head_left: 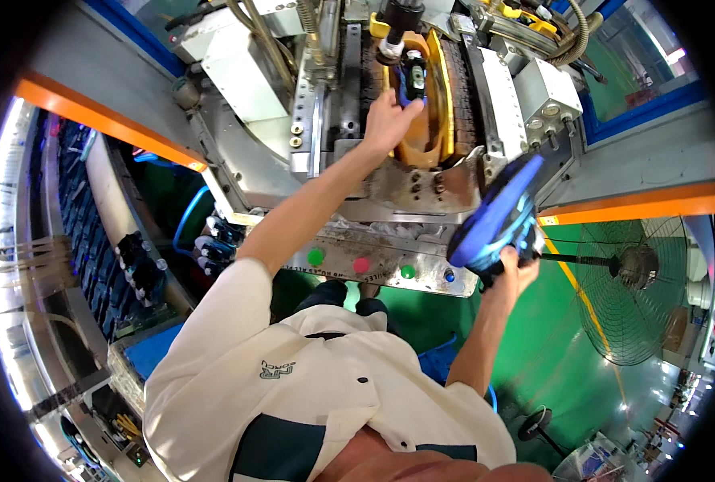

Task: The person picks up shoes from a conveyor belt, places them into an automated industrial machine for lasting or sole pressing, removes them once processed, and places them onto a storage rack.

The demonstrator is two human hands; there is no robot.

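My right hand [516, 271] is closed round the near end of a shoe [498, 221] with a bright blue sole, black edging and light blue upper parts. The shoe is tilted, in front of the machine's right side. My left arm stretches forward into the machine. There my left hand [391, 122] has its thumb and fingers at the near end of a blue and dark shoe-like piece [413, 76], inside an orange-yellow mould [431, 136]. Its grip is partly hidden. A dark rod with a metal tip [390, 50] hangs just beyond that hand.
Green and red buttons line a metal panel [361, 263] before me. Orange-edged frames flank the machine opening. A grey valve box [546, 96] sits right of the mould. At right stands a caged fan [634, 277]. Racked dark shoes [140, 265] are at left.
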